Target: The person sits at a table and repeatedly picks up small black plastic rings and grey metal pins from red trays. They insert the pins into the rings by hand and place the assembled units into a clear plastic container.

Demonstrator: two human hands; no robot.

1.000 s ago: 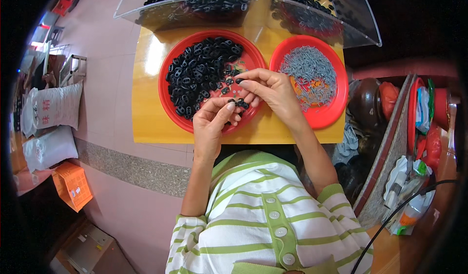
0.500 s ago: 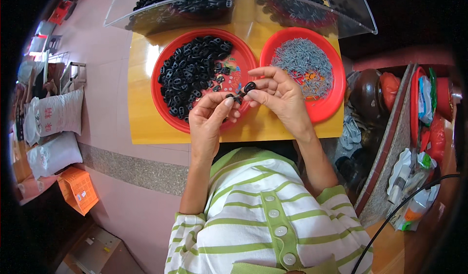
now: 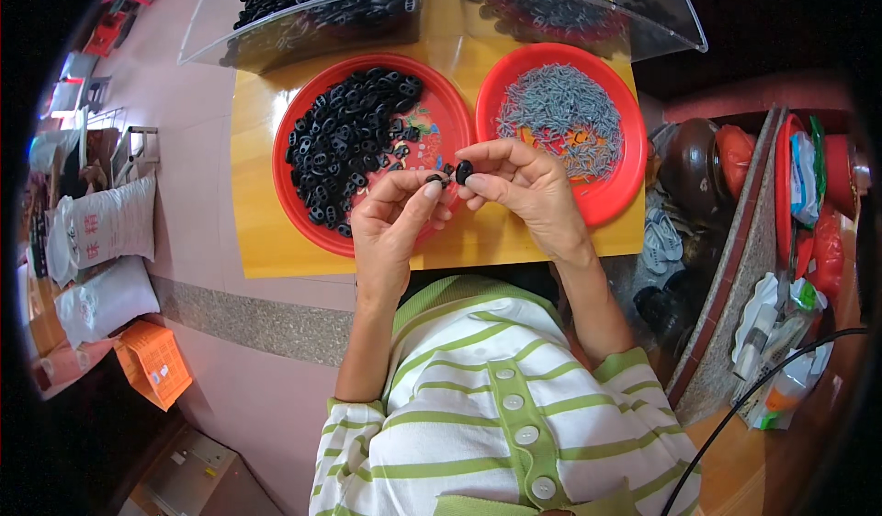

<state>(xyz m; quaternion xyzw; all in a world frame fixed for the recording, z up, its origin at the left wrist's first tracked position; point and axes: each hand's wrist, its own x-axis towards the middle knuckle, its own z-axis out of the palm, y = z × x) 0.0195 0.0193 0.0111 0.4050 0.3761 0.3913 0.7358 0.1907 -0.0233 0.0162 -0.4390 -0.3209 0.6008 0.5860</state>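
Small black pieces (image 3: 464, 173) lie pinched in both hands (image 3: 531, 194).

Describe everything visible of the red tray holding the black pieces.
The red tray is round, with a raised rim, and looks like plastic. It lies flat on the yellow tabletop, beside a second red dish; whether the rims touch is unclear. Black oval pieces are heaped on its left; its barer right side shows a coloured print. The left hand and right hand are at its lower right; contact is unclear.
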